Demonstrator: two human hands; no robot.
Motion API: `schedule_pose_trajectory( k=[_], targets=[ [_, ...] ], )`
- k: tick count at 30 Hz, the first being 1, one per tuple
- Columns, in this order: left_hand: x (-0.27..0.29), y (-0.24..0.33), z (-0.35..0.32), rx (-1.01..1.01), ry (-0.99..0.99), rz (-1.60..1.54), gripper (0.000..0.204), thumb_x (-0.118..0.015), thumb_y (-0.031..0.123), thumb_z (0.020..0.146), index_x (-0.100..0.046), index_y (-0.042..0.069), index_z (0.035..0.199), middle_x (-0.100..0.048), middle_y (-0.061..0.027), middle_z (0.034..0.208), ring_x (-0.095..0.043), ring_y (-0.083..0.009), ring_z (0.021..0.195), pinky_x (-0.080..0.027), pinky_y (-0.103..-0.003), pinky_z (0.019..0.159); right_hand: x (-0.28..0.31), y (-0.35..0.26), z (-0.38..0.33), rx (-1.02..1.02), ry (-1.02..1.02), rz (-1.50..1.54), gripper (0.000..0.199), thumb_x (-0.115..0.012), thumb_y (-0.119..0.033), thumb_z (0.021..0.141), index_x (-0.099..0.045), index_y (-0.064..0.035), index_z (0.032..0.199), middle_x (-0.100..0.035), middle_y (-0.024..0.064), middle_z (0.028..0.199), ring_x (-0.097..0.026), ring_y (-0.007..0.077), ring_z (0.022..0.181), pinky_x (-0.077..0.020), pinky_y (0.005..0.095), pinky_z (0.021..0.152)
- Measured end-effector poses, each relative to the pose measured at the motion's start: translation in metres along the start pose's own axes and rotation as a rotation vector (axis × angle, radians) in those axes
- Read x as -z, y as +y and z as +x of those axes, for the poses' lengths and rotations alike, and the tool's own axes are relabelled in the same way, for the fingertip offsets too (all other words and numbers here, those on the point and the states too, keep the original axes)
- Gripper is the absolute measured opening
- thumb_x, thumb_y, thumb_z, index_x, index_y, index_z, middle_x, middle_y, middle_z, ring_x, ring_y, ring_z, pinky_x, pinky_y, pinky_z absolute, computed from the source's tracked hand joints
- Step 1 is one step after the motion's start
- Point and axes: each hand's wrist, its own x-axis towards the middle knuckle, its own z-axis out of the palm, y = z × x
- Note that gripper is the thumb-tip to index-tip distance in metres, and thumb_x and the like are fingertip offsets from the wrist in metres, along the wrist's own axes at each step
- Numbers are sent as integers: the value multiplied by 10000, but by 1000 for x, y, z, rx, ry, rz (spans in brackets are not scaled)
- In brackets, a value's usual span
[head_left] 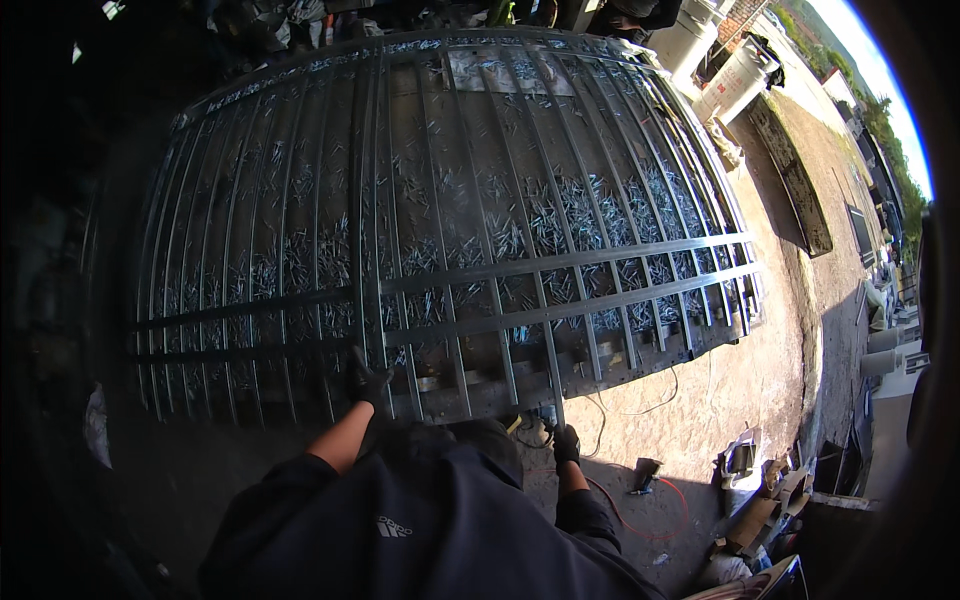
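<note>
A large gate-like panel of metal bars (480, 270) lies across a dark work table (490, 400) in front of me. My right hand (566, 445), in a black glove, is closed round the near end of one long metal bar (555, 365), which sticks out past the table edge. At the near edge, left of the middle, my left hand (370, 384), also gloved in black, is against the paired upright bars (370, 220). Its fingers blend into shadow, so its grip is unclear. Two crossbars (600, 257) run over the long bars near my side.
Many short shiny metal offcuts (575, 215) litter the tabletop under the bars. A red hose (672, 522) and a dark hand tool (645, 476) lie on the floor at right. Cardboard boxes (757, 520) sit beyond them. White buckets (735, 80) stand by the far right corner.
</note>
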Motion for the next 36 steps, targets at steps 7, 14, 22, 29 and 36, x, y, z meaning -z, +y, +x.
schedule_pose_trajectory(
  k=[7,14,22,29,36],
  targets=[
    [-5,-22,22,167,-185,171,1178,-804,358,733,0,138,1566,-232,-187,1588,-298,-350,1434,-310,-444,1138,-13,-129,51,99,-30,-4,351,-633,-364,917,-618,-14,901,-633,110,743,-545,221,655,-423,406,587],
    [-33,-20,14,322,-2,154,1111,-824,289,676,-159,141,1553,-351,-179,1533,-382,-373,1377,-369,-450,1109,24,-92,22,-371,-347,555,319,-650,-385,902,-666,-72,842,-533,23,595,-498,159,458,-397,303,402],
    [-48,-23,12,418,-29,280,1110,-828,317,667,-179,145,1551,-335,-181,1540,-358,-369,1391,-364,-464,1106,25,-71,26,-87,-306,195,320,-645,-359,887,-685,-68,759,-489,37,512,-534,161,428,-434,319,393],
    [-38,-28,23,402,-96,205,1097,-814,403,669,-208,132,1543,-380,-199,1508,-388,-375,1369,-372,-485,1091,25,-83,21,-295,-185,608,357,-720,-372,865,-621,-94,664,-465,30,468,-448,154,361,-337,313,347],
    [-30,-23,20,542,-233,-372,1142,-843,371,700,-145,67,1551,-469,-244,1407,-524,-288,1246,-471,-432,962,-5,-104,52,-150,-160,799,285,-719,-264,883,-516,-123,740,-483,-11,529,-462,107,400,-350,266,368]
  ],
)
